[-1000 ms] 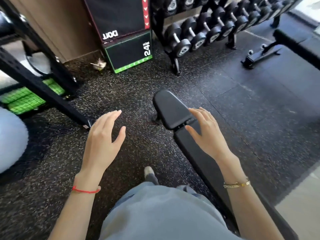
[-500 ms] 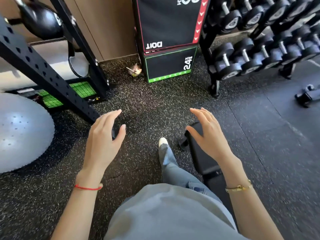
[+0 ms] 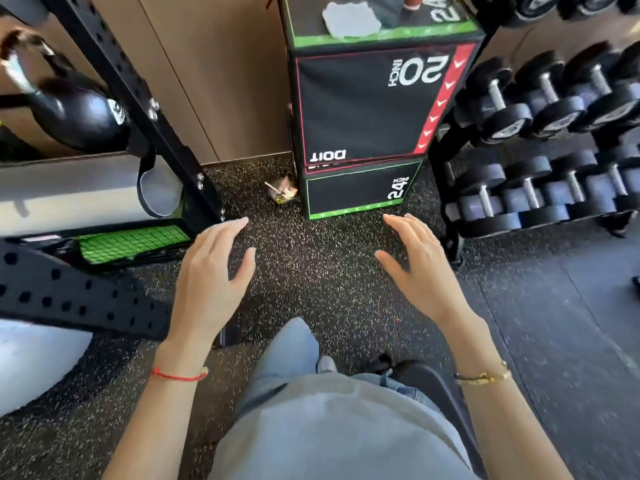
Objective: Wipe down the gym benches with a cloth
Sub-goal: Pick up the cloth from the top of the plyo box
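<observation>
Blurred black kettlebell (image 3: 81,117) at far left, cut off by the frame edge. Left hand (image 3: 207,271) hovers over the speckled rubber floor (image 3: 311,278), fingers (image 3: 225,230) spread, holding nothing. White folded cloth (image 3: 349,19) lies atop the black stacked plyo boxes (image 3: 360,109). Right hand (image 3: 420,268) likewise empty and spread. Black padded bench (image 3: 429,382) mostly hidden behind the right forearm.

Gym, dumbbell rack (image 3: 554,140), plyo boxes (image 3: 360,109), rubber floor (image 3: 311,271)

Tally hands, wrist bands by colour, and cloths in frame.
Hands: 2, left hand and right hand, both empty
Red wrist band: 1
Gold wrist band: 1
Cloth: 1
Total: 5
</observation>
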`<state>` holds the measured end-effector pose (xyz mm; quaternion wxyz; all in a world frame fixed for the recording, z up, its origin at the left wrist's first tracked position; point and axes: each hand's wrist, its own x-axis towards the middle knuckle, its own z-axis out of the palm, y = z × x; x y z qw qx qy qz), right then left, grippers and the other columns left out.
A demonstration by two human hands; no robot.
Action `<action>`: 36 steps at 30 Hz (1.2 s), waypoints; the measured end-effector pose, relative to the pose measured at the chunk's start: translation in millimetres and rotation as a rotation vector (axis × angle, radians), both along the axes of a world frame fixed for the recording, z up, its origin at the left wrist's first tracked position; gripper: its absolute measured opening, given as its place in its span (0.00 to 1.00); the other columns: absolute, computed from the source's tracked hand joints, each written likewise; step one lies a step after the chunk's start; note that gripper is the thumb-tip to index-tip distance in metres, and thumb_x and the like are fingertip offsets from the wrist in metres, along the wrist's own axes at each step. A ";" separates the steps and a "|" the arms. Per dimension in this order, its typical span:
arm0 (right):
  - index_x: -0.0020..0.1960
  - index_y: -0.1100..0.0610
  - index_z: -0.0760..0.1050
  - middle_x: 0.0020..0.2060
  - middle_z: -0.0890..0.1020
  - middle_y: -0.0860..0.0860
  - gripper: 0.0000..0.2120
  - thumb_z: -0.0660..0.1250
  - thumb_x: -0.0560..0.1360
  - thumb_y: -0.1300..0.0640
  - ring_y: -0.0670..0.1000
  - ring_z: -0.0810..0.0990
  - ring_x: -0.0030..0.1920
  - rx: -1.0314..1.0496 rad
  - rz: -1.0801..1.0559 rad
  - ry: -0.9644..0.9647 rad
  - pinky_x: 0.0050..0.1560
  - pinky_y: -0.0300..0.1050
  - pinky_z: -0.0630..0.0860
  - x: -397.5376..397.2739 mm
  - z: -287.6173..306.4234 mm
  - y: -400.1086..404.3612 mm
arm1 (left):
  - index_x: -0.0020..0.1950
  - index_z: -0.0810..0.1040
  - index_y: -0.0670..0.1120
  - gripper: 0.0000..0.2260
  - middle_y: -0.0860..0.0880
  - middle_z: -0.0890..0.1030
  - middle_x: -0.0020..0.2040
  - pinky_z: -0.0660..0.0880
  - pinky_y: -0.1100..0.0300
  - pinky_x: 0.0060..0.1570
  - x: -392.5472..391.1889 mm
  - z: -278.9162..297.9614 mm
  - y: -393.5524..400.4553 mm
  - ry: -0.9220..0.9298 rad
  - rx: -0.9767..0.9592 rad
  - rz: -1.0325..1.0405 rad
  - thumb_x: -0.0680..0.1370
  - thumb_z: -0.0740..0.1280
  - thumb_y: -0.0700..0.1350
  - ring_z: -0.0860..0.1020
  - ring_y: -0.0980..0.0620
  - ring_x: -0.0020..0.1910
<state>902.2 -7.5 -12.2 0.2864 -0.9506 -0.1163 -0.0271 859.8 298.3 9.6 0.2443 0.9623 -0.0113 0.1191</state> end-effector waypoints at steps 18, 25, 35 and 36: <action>0.74 0.57 0.67 0.70 0.72 0.53 0.26 0.67 0.79 0.52 0.55 0.64 0.75 0.012 -0.062 -0.032 0.73 0.59 0.63 407.2 -14.4 40.1 | 0.70 0.74 0.44 0.18 0.47 0.77 0.66 0.68 0.52 0.71 444.7 -6.8 38.8 -0.096 0.009 -0.119 0.80 0.66 0.43 0.73 0.48 0.67; 0.74 0.57 0.67 0.71 0.71 0.53 0.26 0.67 0.79 0.52 0.55 0.63 0.75 0.046 -0.094 -0.030 0.73 0.58 0.63 517.6 -16.3 36.1 | 0.70 0.74 0.44 0.18 0.47 0.78 0.66 0.66 0.55 0.70 566.8 -9.8 27.9 -0.073 0.009 -0.158 0.80 0.66 0.43 0.73 0.49 0.68; 0.73 0.60 0.68 0.72 0.69 0.59 0.26 0.68 0.78 0.52 0.62 0.63 0.74 -0.048 -0.010 -0.059 0.73 0.59 0.63 702.9 -25.5 14.4 | 0.71 0.73 0.43 0.19 0.45 0.77 0.67 0.68 0.48 0.70 698.4 -46.3 -20.2 -0.003 0.016 -0.123 0.80 0.65 0.44 0.72 0.46 0.69; 0.73 0.61 0.67 0.72 0.68 0.60 0.27 0.68 0.78 0.51 0.63 0.62 0.75 -0.069 0.010 -0.047 0.73 0.60 0.62 719.5 -28.8 14.2 | 0.71 0.73 0.42 0.19 0.45 0.77 0.66 0.69 0.48 0.70 707.4 -50.7 -24.3 0.011 0.016 -0.113 0.80 0.65 0.44 0.72 0.46 0.69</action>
